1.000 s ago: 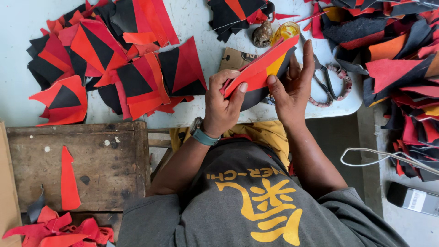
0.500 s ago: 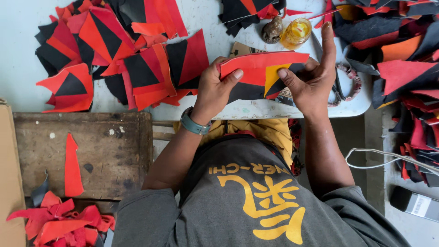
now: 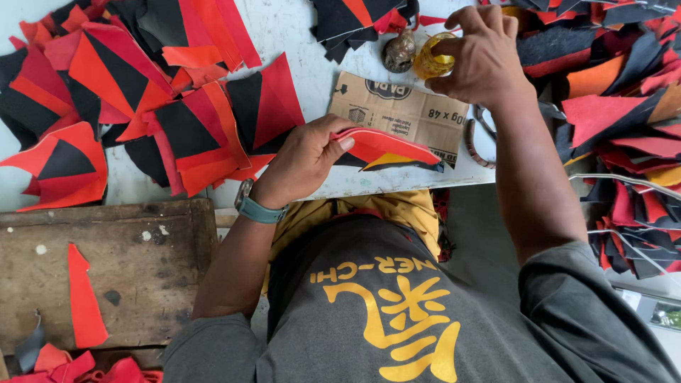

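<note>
My left hand point(image 3: 305, 159), with a teal watch on its wrist, pinches a folded piece of red, black and yellow material point(image 3: 386, 147) at its left end, just above the table's near edge. My right hand point(image 3: 482, 57) is up at the back of the table, fingers curled over a small yellow glass jar point(image 3: 431, 64). A small brown rounded object point(image 3: 399, 51) stands just left of the jar. A sheet of brown cardboard point(image 3: 411, 113) lies flat under and behind the held piece.
Several cut red and black pieces point(image 3: 142, 106) cover the left of the white table point(image 3: 298, 28). More red, orange and dark pieces point(image 3: 617, 106) are heaped at the right. A worn wooden board point(image 3: 142, 262) at lower left carries a red strip point(image 3: 85, 298). A metal tool point(image 3: 474, 142) lies by the cardboard.
My right hand has let go of the piece and moved up to the yellow jar. My left hand now holds the piece alone, lower and nearer the table's edge.
</note>
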The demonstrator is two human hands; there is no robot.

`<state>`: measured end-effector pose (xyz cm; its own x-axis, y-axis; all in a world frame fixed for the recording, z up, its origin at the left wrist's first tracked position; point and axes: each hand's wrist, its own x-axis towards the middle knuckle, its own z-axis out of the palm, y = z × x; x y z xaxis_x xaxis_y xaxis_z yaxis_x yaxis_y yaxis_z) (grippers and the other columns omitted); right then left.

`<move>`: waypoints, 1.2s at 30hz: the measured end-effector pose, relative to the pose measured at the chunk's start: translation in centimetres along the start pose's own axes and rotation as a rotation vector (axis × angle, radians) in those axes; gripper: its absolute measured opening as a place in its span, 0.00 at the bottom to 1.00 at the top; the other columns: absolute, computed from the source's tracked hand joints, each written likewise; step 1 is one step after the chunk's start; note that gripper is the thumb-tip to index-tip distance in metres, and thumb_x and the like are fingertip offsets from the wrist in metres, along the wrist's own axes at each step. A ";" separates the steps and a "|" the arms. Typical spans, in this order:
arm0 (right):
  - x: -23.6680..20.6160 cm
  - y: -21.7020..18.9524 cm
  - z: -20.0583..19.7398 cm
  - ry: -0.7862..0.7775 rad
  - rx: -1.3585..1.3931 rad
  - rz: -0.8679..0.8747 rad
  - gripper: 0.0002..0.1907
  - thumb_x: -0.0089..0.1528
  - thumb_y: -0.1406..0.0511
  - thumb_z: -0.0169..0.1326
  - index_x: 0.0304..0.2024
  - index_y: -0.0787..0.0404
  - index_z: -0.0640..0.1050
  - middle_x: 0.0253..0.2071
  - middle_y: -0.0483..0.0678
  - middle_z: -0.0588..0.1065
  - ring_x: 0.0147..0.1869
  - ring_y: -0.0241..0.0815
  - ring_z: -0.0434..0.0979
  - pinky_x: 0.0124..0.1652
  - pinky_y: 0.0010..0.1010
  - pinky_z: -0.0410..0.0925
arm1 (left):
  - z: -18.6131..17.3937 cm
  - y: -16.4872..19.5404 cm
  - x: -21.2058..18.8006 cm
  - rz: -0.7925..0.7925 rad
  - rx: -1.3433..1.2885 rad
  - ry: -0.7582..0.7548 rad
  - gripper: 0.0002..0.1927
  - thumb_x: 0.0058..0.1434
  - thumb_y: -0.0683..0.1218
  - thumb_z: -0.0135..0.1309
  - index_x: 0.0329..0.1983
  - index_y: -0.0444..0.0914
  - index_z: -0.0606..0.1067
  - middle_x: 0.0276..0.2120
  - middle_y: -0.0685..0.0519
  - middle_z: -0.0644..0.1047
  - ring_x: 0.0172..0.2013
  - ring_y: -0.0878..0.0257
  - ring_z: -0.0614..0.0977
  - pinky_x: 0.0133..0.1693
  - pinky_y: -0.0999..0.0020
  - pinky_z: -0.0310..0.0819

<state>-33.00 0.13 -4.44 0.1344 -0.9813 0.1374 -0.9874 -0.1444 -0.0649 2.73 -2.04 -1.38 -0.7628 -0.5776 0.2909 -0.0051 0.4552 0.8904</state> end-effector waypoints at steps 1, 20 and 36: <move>0.5 0.1 0.3 -0.032 -0.001 -0.008 0.23 0.51 0.51 0.72 0.46 0.52 0.86 0.64 0.49 0.70 0.67 0.55 0.59 0.62 0.48 0.54 | -0.1 0.1 0.1 -0.041 0.016 0.000 0.10 0.76 0.44 0.51 0.55 0.34 0.74 0.37 0.44 0.80 0.34 0.57 0.82 0.38 0.66 0.75; -8.8 -12.1 -8.9 0.235 1.119 -0.050 0.56 0.59 0.79 0.65 0.80 0.55 0.47 0.63 0.52 0.66 0.47 0.36 0.73 0.47 0.26 0.72 | 0.4 1.6 3.7 0.062 -0.082 -0.122 0.12 0.74 0.47 0.58 0.51 0.34 0.73 0.36 0.54 0.78 0.38 0.70 0.76 0.42 0.69 0.74; -11.0 -15.7 -12.3 0.435 1.220 -0.308 0.28 0.64 0.49 0.55 0.63 0.52 0.77 0.73 0.50 0.57 0.74 0.45 0.61 0.71 0.40 0.58 | -1.7 2.5 0.9 0.112 -0.513 -0.162 0.11 0.71 0.45 0.61 0.51 0.34 0.78 0.40 0.58 0.79 0.42 0.73 0.78 0.47 0.75 0.75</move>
<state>-20.00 14.70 7.22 0.0745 -0.8010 0.5941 -0.1844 -0.5965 -0.7811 3.10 -2.56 1.71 -0.8307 -0.4141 0.3722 0.3670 0.0955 0.9253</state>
